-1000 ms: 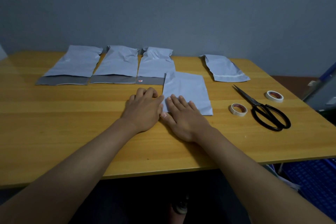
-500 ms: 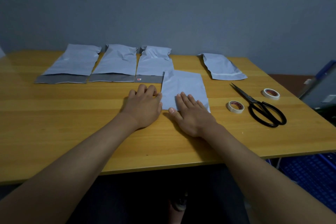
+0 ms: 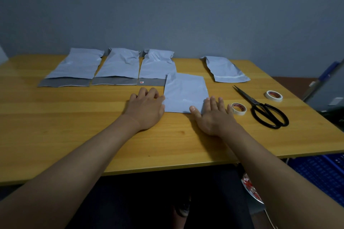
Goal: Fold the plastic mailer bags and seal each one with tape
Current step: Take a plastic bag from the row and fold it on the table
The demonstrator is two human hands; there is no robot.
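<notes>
right hand (image 3: 214, 117) slid right along folded mailer (image 3: 186, 93)

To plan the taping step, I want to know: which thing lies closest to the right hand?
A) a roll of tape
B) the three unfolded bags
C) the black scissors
A: a roll of tape lies just beside the right hand, between it and the scissors.

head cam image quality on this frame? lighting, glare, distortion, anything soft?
Head view: dim, bluish light, soft shadows under both forearms; faint sheen only on the folded mailer; wide-angle bowing curves the table edges, stretches the forearms; left hand, right hand, scissors reasonably sharp; frame corners and under-table area dark, indistinct.
</notes>
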